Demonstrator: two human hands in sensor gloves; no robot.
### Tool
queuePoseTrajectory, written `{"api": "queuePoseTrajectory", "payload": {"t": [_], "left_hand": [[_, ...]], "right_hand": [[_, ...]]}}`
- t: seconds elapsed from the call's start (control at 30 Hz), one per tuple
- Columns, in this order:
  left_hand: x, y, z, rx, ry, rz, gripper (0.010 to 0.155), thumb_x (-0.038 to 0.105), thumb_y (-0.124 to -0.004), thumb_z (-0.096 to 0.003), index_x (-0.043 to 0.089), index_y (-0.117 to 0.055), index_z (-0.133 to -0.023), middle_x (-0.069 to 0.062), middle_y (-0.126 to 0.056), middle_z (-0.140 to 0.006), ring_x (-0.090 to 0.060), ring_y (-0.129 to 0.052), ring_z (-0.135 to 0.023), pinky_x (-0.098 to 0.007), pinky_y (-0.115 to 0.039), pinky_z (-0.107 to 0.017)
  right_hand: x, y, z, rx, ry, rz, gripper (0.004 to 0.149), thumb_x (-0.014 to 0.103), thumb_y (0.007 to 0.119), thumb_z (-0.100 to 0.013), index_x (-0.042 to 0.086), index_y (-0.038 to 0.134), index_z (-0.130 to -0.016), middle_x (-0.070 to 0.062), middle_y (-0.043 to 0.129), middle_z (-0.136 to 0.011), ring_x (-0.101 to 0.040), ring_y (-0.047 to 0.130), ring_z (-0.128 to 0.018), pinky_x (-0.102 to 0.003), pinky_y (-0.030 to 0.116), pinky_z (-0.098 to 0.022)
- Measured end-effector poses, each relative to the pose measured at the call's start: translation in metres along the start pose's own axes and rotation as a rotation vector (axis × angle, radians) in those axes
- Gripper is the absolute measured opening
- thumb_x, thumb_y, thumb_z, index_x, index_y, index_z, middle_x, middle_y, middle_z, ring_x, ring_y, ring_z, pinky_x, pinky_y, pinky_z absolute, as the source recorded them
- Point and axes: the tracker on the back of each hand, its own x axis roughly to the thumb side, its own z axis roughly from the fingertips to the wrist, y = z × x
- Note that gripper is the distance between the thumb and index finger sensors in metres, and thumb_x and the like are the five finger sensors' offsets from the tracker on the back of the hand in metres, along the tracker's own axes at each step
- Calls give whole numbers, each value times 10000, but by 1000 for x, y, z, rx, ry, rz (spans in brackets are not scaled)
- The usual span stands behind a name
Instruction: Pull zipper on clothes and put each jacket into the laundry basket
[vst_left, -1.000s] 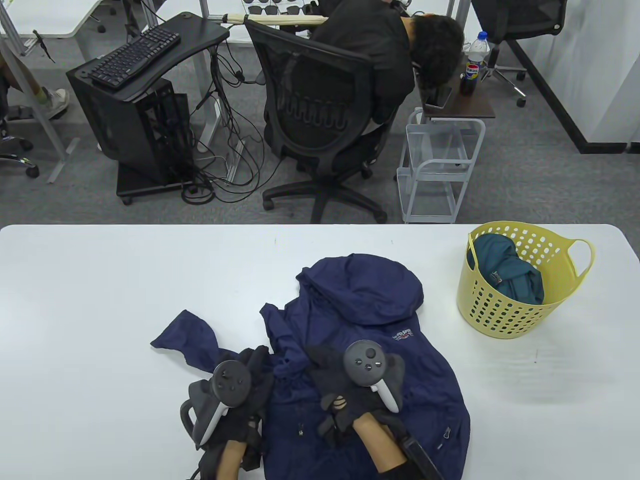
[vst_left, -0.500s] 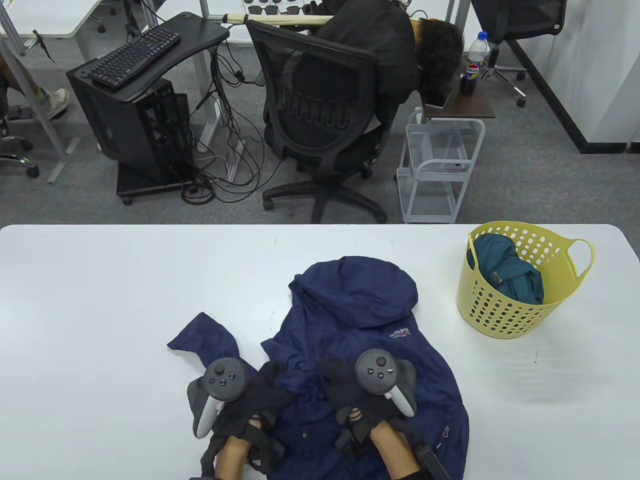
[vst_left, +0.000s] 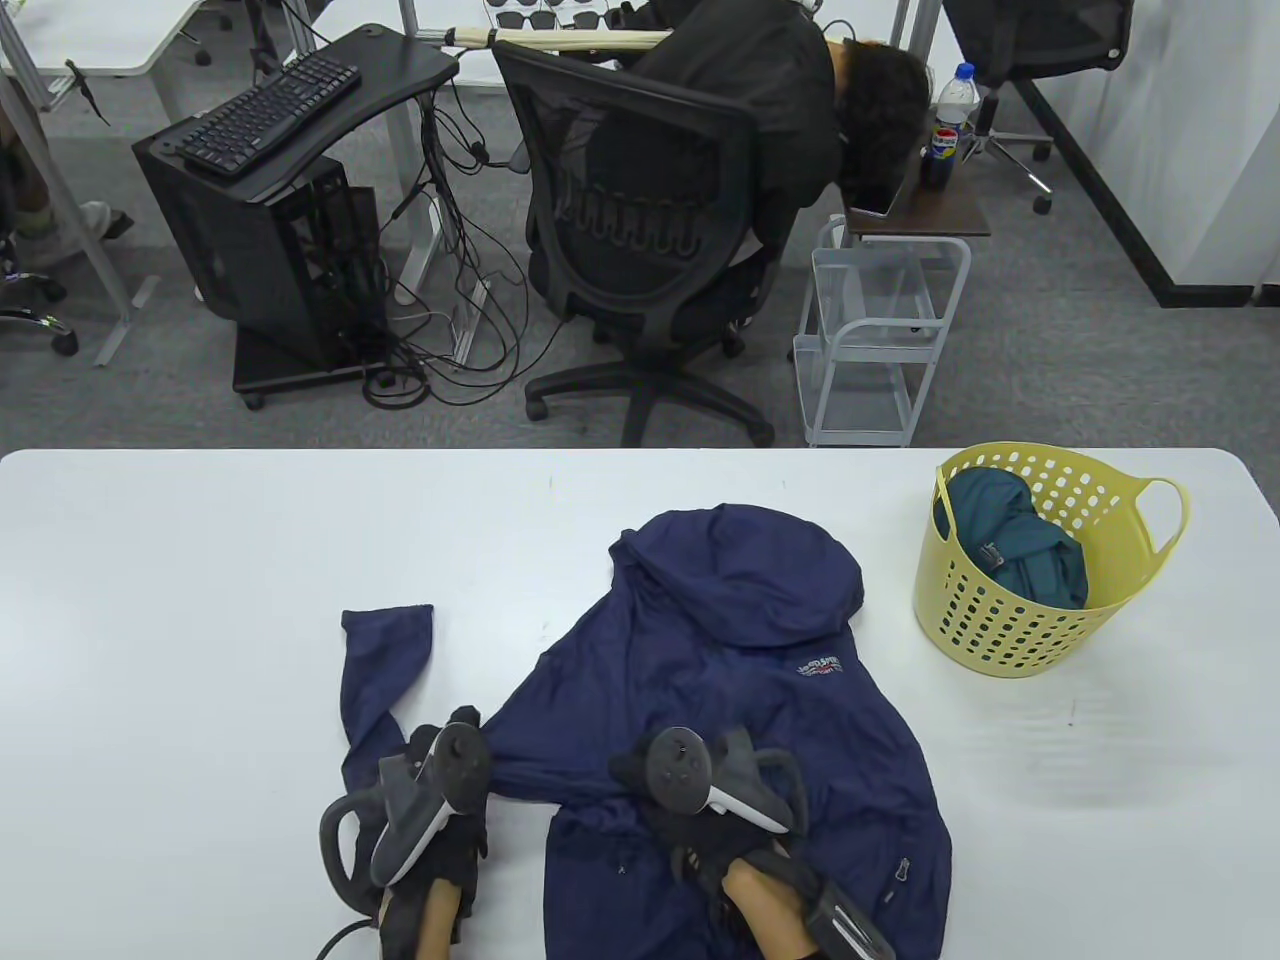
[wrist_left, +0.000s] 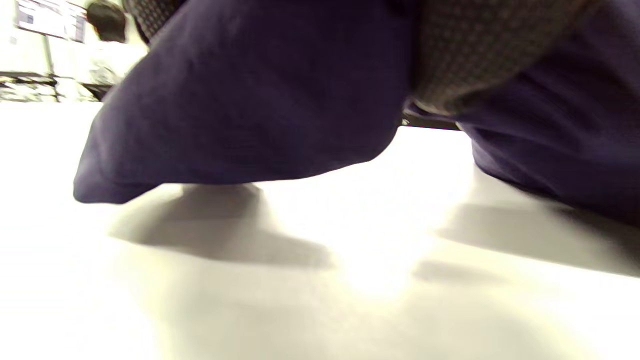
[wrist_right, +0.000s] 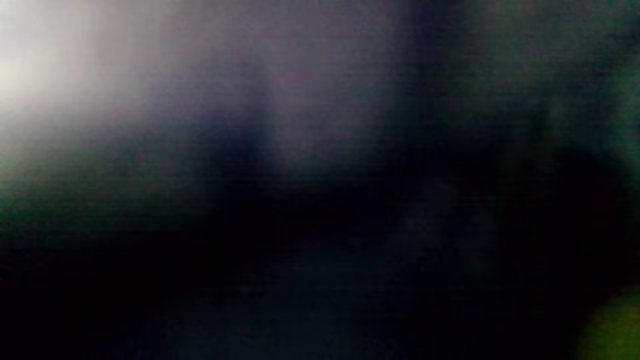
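Under both hands (vst_left: 440, 800), navy jacket (vst_left: 740, 640).

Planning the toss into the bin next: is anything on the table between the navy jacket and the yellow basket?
Nothing visible: only bare white table separates the navy jacket from the yellow basket. A teal jacket already lies inside.

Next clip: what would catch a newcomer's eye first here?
A navy jacket sprawls across the white table, with the left hand at its sleeve and the right hand on its body. At the table's right end, a yellow basket already holds a teal jacket.
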Motion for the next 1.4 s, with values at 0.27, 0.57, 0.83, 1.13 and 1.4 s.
{"api": "queuePoseTrajectory", "payload": {"t": [0.27, 0.57, 0.83, 1.13, 1.4], "left_hand": [[-4, -1, 9, -40, -345, -210, 627, 342, -840, -378, 412, -602, -953, 132, -745, -961, -60, -1066, -590, -425, -808, -603], [-43, -4, 35, -411, -225, -548, 732, 583, -839, -313, 442, -578, -981, 134, -808, -984, -113, -1021, -682, -527, -735, -627], [-128, -9, 37, -529, 307, -616, 685, 581, -763, -366, 408, -554, -994, 109, -761, -1040, -205, -945, -812, -541, -679, -659], [-91, 41, 32, -462, 186, -328, 868, 653, -803, -318, 443, -396, -1056, 67, -481, -1192, -362, -541, -1076, -637, -480, -722], [29, 70, 31, -166, -120, -132, 729, 649, -714, -368, 461, -499, -1038, 72, -598, -1160, -346, -631, -1048, -624, -536, -706]], "right_hand": [[-6, 0, -3, 17, 42, -7, 572, 449, 721, -533, 436, 525, -1069, 128, 418, -1202, -243, 432, -1078, -433, 443, -770], [-14, 2, -3, 34, 73, -46, 575, 456, 709, -536, 458, 491, -1069, 154, 370, -1203, -212, 375, -1084, -407, 398, -775], [-17, 2, -2, 37, 81, -55, 581, 452, 697, -542, 444, 472, -1077, 142, 347, -1208, -223, 349, -1088, -415, 376, -779], [-12, -30, 4, -52, -7, -233, 553, 350, 789, -517, 371, 621, -1043, 82, 573, -1182, -279, 517, -1093, -539, 517, -754], [-89, -105, 56, -388, 136, -424, 447, 378, 808, -508, 319, 808, -952, 12, 798, -1075, -341, 790, -943, -522, 671, -665]]}}
